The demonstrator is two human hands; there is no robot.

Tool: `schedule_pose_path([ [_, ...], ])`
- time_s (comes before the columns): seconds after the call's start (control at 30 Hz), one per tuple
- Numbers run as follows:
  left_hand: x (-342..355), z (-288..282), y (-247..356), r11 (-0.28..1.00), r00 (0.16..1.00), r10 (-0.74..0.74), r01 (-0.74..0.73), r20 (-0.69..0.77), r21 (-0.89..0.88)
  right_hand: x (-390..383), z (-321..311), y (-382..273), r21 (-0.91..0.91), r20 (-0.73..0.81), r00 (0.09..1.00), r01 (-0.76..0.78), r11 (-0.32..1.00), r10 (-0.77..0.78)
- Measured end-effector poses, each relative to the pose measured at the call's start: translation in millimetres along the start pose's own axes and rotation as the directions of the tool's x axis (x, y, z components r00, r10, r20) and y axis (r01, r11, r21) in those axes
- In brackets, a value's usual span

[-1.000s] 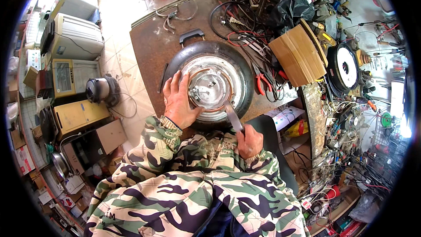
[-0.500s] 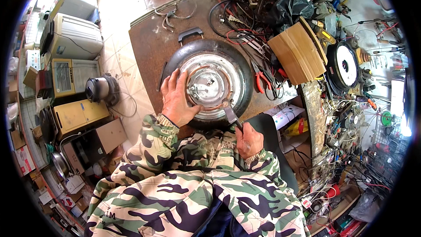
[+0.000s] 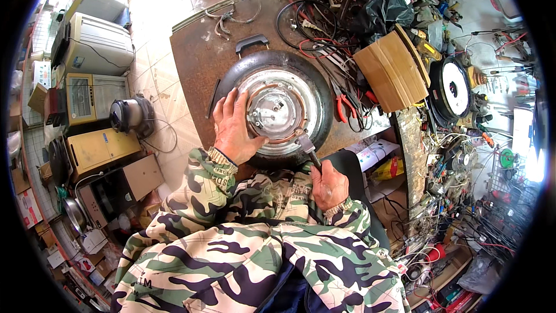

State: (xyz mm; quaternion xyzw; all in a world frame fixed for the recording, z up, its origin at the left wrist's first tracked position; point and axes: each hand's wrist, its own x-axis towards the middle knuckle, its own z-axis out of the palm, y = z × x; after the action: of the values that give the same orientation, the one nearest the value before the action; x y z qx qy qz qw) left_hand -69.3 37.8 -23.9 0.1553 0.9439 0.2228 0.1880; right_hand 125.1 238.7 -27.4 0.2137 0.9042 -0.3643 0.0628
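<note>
A round black pan (image 3: 322, 90), apparently bottom up, lies on the brown worktable in front of me. A copper-coloured ring (image 3: 303, 107) sits on its silvery base (image 3: 275, 113), which has small studs at the centre. My left hand (image 3: 233, 130) rests across the left side of the base, fingers stretched out and thumb apart near the ring. My right hand (image 3: 329, 186) is closed around the dark handle of a hammer (image 3: 305, 141). Its metal head is over the lower right rim of the base; whether it touches I cannot tell. A black handle (image 3: 252, 42) stands at the pan's far edge.
Red-handled pliers (image 3: 346, 108), cables (image 3: 307, 23) and a cardboard box (image 3: 391, 69) lie right of the pan. A bent metal ring (image 3: 223, 23) is at the table's far left. Appliances (image 3: 98, 43) stand on the left; tools and wires crowd the right.
The hammer head has turned and shifted slightly right at the base's lower rim. My left hand and the pan have stayed in place.
</note>
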Motion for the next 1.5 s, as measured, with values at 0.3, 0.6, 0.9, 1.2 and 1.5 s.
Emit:
schedule_pose_path([
  [0.3, 0.2, 1.8, -2.4, 1.000, 1.000, 0.002, -0.002, 0.000, -0.027, 1.2, -1.6, -3.3, -0.032, 0.008, 0.999, 0.046, 0.998, -0.046],
  [0.6, -0.6, 2.3, 0.4, 1.000, 1.000, -0.004, 0.004, -0.003, -0.022, 2.5, 1.1, -2.6, -0.094, 0.026, 0.999, 0.026, 0.995, -0.024],
  [0.9, -1.9, 3.5, -0.2, 0.999, 1.000, -0.017, 0.017, 0.007, -0.036, 3.7, -2.1, 1.0, -0.097, 0.038, 0.999, 0.042, 0.994, -0.038],
  [1.2, -2.3, 2.2, 1.4, 0.999, 0.999, 0.017, -0.018, -0.031, -0.045, 1.8, 0.3, 3.9, -0.094, 0.021, 1.000, 0.014, 0.995, -0.012],
  [1.5, 14.5, -7.2, 14.9, 0.961, 0.963, 0.257, -0.263, 0.074, 0.081, 2.6, -4.4, 1.3, -0.036, 0.059, 0.998, -0.018, 0.999, 0.020],
])
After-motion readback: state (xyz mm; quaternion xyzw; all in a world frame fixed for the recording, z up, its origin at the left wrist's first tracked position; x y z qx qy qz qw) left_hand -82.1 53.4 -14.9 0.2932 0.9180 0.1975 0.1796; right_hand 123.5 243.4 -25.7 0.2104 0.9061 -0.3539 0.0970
